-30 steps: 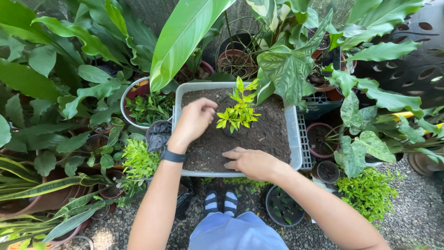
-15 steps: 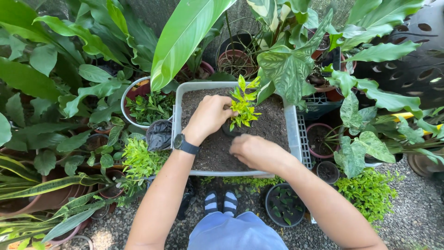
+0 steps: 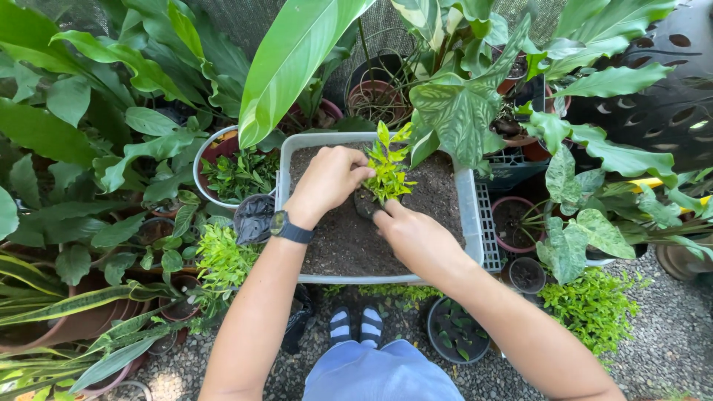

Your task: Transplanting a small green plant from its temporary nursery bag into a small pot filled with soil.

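Head view showed both hands working at a small yellow-green plant (image 3: 389,165) standing in the far half of a clear plastic tub (image 3: 469,215) filled with dark potting soil (image 3: 349,241). The left hand (image 3: 330,178) had its fingers curled together against the plant's base from the left side; the right hand (image 3: 412,234) pressed in from the near side, fingers together at the dark root clump (image 3: 366,204). Whether either hand truly gripped the stem or only packed soil against it could not be told.

By my reading, the plant was already upright with its roots in or at the soil, so the setting-in looked mostly done; firming the soil round the base seemed to remain, and the near half of the tub's soil lay loose and unplanted.

Around the tub things crowded close. A white-rimmed pot of dark green seedlings (image 3: 234,171) stood just beside its left edge, with a crumpled black nursery bag (image 3: 255,217) touching the near-left corner. A broad mottled leaf (image 3: 457,115) hung over the far-right corner, near the plant. A grey slatted crate (image 3: 486,226) sat against the right edge, small empty pots (image 3: 516,223) beyond it. Striped socks (image 3: 355,324) showed on gravel below.
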